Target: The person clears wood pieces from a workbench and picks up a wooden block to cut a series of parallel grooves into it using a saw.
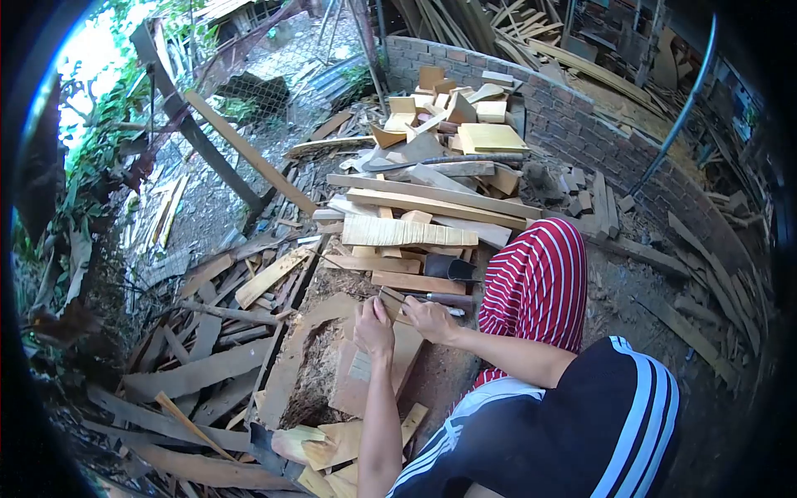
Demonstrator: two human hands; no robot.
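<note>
My left hand (374, 329) is closed around the lower side of a small flat wooden piece (392, 300), its thumb pointing up along it. From the other side my right hand (430, 320) grips the same piece, fingers curled. Both hands are close together over a wooden block (355, 378) on a rough, worn stump (307, 378). Just beyond the hands lie a reddish-brown wooden strip (418, 283) and a dark curved sheet (449, 266). A pale board with a ridged surface (410, 232) rests a little farther off.
Long planks (440, 199) lie across the work spot, with a heap of cut blocks (493, 138) behind them. Scrap wood (203, 373) covers the ground at left, and offcuts (336, 444) lie near my left forearm. A low brick wall (564, 116) curves behind at right.
</note>
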